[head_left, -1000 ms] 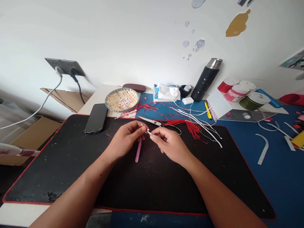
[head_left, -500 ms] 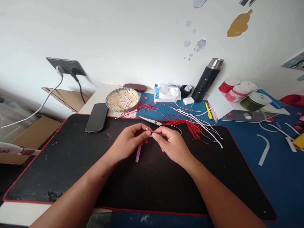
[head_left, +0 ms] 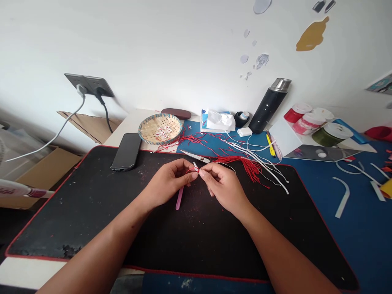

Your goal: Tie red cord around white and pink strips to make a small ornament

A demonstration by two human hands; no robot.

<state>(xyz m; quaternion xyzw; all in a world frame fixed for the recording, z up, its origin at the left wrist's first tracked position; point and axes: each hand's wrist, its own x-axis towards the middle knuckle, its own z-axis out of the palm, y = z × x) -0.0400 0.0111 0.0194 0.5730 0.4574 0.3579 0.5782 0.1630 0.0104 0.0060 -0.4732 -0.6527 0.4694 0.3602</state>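
Observation:
Over the black mat (head_left: 196, 241), my left hand (head_left: 170, 181) and my right hand (head_left: 225, 183) meet with thumbs and forefingers pinched. Between the fingertips is a small piece of red and white cord (head_left: 195, 165), with a white end sticking up and a thin red loop on the left; its finer form is too small to make out. A pink stick (head_left: 179, 199) lies under my left hand. Just behind the hands lie scissors (head_left: 196, 156), blades pointing left, handles partly hidden. Beside them spread a bundle of red cords (head_left: 249, 166) and several white cords (head_left: 263, 161).
Behind the mat stand a woven basket (head_left: 147, 130) holding small red-white pieces, a tissue pack (head_left: 203, 122) and a black thermos (head_left: 269, 108). A phone (head_left: 126, 151) lies at the left. Paint jars (head_left: 330, 134) stand on a box at the right. Red cord scraps (head_left: 196, 141) litter the back.
The white end and red loop show more clearly between my fingertips, which remain pinched together. The whole view has shifted slightly.

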